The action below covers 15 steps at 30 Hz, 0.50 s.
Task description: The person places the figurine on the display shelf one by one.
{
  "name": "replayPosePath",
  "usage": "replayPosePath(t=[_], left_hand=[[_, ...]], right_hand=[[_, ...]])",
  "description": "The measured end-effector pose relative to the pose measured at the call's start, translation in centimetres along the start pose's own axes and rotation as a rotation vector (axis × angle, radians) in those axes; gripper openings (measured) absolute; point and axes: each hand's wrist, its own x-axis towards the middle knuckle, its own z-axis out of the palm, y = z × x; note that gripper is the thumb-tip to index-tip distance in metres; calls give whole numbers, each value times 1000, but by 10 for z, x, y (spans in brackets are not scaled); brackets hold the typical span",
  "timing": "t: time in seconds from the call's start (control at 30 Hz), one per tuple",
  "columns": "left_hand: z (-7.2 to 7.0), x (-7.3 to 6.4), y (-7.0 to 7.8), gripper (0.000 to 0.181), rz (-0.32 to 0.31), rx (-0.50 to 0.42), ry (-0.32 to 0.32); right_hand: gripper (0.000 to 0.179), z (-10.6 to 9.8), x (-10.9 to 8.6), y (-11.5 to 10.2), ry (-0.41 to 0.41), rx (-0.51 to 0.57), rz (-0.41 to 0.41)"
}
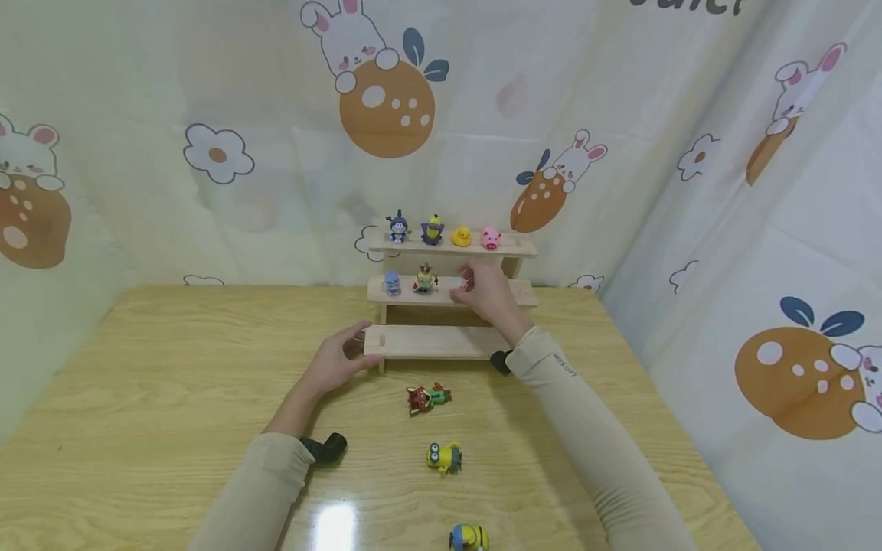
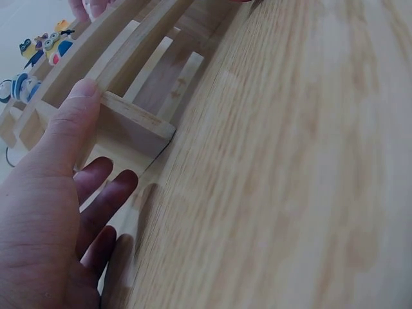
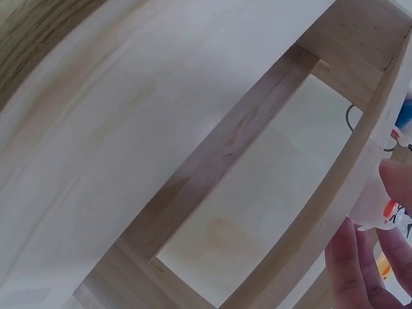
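A three-tier wooden display shelf (image 1: 434,342) stands at the back of the table. My left hand (image 1: 333,361) holds the left end of its lowest tier, thumb at the front edge; in the left wrist view the other fingers hang loosely beside it. At the middle tier, my right hand (image 1: 488,291) pinches a small white figure (image 3: 370,199) with a bit of orange, mostly hidden by the fingers. Left of that hand on this tier are a crowned yellow figure (image 1: 424,280) and a light-blue figure (image 1: 392,283).
The top tier bears a dark-blue figure (image 1: 398,228), a caped yellow figure (image 1: 432,229), a yellow duck (image 1: 461,237) and a pink pig (image 1: 491,238). In front lie a fox figure (image 1: 427,398) and two yellow-and-blue figures (image 1: 443,458). A patterned curtain (image 1: 289,207) hangs behind.
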Motion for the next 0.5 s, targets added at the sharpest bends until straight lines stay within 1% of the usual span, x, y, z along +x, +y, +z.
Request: replayPosePath(t=[0.13,0.23,0.37,0.5], left_hand=[[-1,0,0,76,1,3,9],[-1,0,1,77,-3,8,4],[0,-1,1,77,-11,7,-4],[1,0,2,77,-4,9,0]], right_hand=[[38,-2,1,-2,-9,3,-14],[35,-4,1,-4,-24,-7,-5],[29,-7,2,-6,-50,-43,23],[26,-11,3,-7,-72,-85,25]])
